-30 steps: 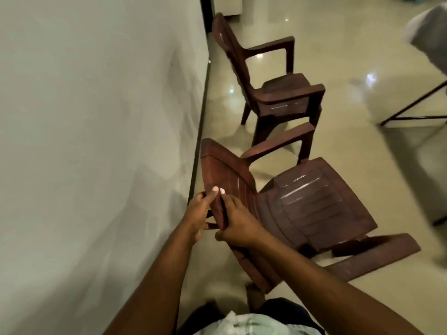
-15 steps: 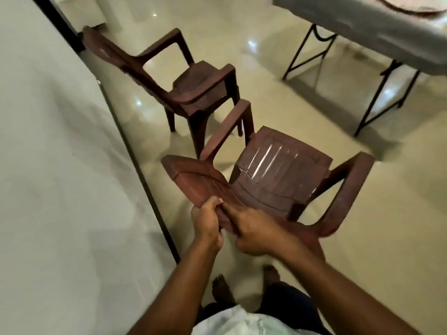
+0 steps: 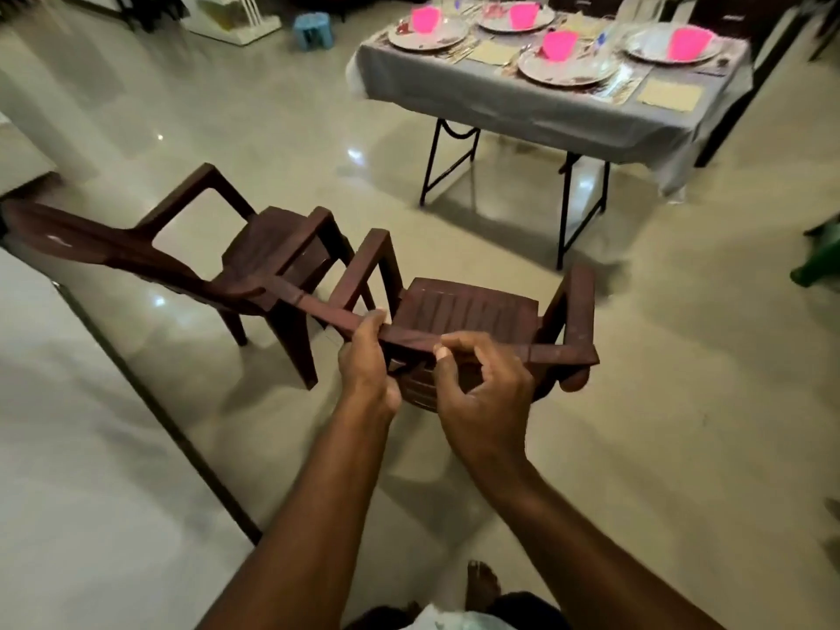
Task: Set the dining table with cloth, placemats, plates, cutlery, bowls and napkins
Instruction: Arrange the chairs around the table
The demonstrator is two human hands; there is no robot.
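While both hands hold: left grip (image 3: 366, 370) and right grip (image 3: 482, 393) clasp chair (image 3: 468, 306) back.
Plates (image 3: 566, 68): each holds a pink bowl (image 3: 560, 44).
Desk (image 3: 522, 115): cloth-covered.

Two brown chairs, a stool and bits at the room's edges

A brown plastic armchair (image 3: 472, 311) sits at the centre of view, its seat facing twelve o'clock and its top rail nearest the camera. A second brown chair (image 3: 254, 252) stands just beside it at nine o'clock, its backrest leaning out toward the left edge. Both rest on a glossy pale tiled floor (image 3: 682, 402) that reflects the room lights. A white wall (image 3: 68, 447) with a dark skirting strip fills the seven to nine o'clock side. A small blue stool (image 3: 313, 27) stands far off at eleven o'clock, near a white stand (image 3: 236, 18). Something green (image 3: 818, 266) pokes in at three o'clock, too cropped to identify.
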